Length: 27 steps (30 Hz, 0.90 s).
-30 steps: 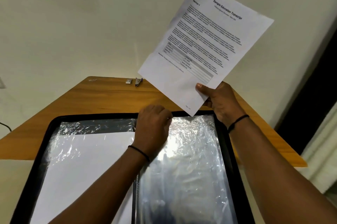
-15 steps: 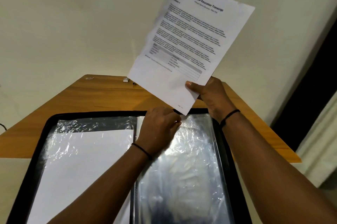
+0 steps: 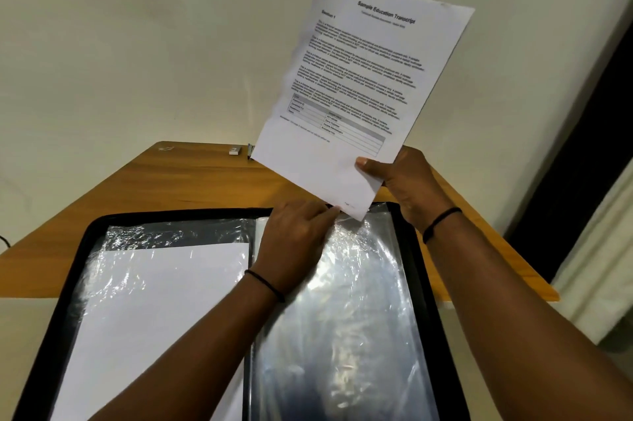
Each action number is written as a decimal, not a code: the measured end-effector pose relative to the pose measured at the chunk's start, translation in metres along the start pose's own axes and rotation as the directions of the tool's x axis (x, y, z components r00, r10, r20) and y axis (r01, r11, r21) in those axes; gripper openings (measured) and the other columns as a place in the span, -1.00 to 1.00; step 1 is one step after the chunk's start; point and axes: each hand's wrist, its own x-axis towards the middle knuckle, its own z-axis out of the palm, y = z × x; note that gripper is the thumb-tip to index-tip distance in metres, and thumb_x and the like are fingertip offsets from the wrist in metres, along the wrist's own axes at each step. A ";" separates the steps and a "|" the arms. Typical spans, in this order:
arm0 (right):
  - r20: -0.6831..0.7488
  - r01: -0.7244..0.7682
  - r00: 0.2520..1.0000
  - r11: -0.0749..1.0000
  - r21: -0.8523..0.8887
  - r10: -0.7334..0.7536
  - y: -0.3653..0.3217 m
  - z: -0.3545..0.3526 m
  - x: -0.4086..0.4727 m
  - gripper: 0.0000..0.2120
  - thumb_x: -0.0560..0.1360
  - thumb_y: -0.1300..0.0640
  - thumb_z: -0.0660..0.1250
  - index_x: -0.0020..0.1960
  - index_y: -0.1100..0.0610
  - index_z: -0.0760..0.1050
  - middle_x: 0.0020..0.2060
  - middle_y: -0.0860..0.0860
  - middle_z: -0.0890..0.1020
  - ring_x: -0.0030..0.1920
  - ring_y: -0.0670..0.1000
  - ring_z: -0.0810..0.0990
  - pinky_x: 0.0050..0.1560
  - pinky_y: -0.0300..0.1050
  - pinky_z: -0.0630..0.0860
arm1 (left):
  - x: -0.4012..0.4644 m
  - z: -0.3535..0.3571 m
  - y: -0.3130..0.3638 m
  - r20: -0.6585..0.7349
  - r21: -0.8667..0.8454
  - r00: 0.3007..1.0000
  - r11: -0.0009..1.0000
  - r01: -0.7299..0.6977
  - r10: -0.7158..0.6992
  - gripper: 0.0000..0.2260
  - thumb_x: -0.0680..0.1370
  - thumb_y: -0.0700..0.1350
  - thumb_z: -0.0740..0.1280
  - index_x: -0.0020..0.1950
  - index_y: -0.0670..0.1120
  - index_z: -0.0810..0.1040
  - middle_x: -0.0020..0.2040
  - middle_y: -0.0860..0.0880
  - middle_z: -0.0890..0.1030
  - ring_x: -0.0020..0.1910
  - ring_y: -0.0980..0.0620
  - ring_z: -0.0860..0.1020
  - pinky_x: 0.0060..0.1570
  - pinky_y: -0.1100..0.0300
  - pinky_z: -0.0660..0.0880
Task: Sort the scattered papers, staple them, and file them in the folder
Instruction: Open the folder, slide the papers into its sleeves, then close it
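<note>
A black folder (image 3: pixel 68 269) lies open on the wooden table, its clear plastic sleeves facing up. The left sleeve holds a blank white sheet (image 3: pixel 144 311). My right hand (image 3: pixel 407 180) grips the lower corner of a printed paper (image 3: pixel 363 77) headed "Sample Education Transcript", held up above the folder's far edge. My left hand (image 3: pixel 298 242) rests at the top of the right sleeve (image 3: pixel 359 300) with its fingers pinching the sleeve's upper edge, just under the paper's bottom corner.
The wooden table (image 3: pixel 171 180) narrows toward the wall. A small white object (image 3: pixel 234 150) and a dark stapler-like object (image 3: pixel 250 149), half hidden by the paper, lie at its far edge. A dark doorway stands at right.
The paper has come lower and more upright, its bottom corner now close to the right sleeve's top. My left hand shifted slightly right along the sleeve's top edge.
</note>
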 end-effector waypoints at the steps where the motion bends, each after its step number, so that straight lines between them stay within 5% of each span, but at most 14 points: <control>1: -0.008 0.010 1.000 1.000 0.003 -0.010 -0.001 -0.002 0.001 -0.67 0.45 0.33 0.47 0.20 0.24 0.59 0.10 0.12 0.68 0.08 0.03 0.68 0.11 -0.14 0.61 | -0.002 0.001 0.001 -0.031 0.003 1.000 1.000 0.000 0.000 -0.80 0.47 -0.24 0.47 0.07 -0.09 0.70 -0.08 -0.04 0.68 -0.19 -0.10 0.60 -0.18 0.02 0.45; 11: -0.055 0.054 0.997 0.998 0.042 -0.052 -0.015 -0.003 0.001 -0.68 0.47 0.30 0.46 0.22 0.21 0.58 0.08 0.06 0.69 0.09 0.01 0.68 0.16 -0.09 0.59 | -0.004 0.003 0.022 -0.254 0.078 0.964 0.995 -0.062 0.080 -0.87 0.51 -0.24 0.45 0.02 -0.08 0.72 0.04 -0.02 0.70 -0.13 -0.13 0.60 -0.12 0.00 0.45; 15: -0.044 0.065 0.997 0.997 0.039 -0.063 -0.017 0.001 -0.001 -0.69 0.47 0.30 0.46 0.21 0.18 0.58 0.10 0.06 0.69 0.11 0.02 0.67 0.20 -0.06 0.57 | -0.005 0.008 0.023 -0.118 0.064 0.993 0.998 0.011 -0.003 -0.87 0.53 -0.12 0.45 0.06 -0.07 0.69 -0.05 0.01 0.67 -0.11 -0.10 0.58 -0.10 -0.04 0.44; 20: -0.055 0.055 0.997 0.998 0.034 -0.053 -0.011 0.000 0.000 -0.72 0.47 0.30 0.46 0.14 0.07 0.58 0.09 0.04 0.68 0.12 0.02 0.66 0.25 0.01 0.55 | -0.002 0.013 0.010 0.093 0.122 0.950 0.950 0.286 -0.298 -0.78 0.40 0.05 0.53 -0.04 0.01 0.63 -0.06 0.04 0.57 -0.04 -0.05 0.50 -0.01 0.06 0.30; 27: -0.076 0.041 0.996 0.998 0.046 -0.038 -0.007 0.001 -0.004 -0.68 0.46 0.31 0.46 0.20 0.17 0.58 0.09 0.06 0.68 0.09 0.00 0.67 0.15 -0.14 0.58 | -0.005 0.019 0.007 0.032 0.076 0.972 0.970 0.230 -0.233 -0.84 0.40 -0.12 0.55 -0.28 -0.06 0.59 -0.20 0.03 0.58 -0.19 -0.06 0.48 -0.14 0.09 0.29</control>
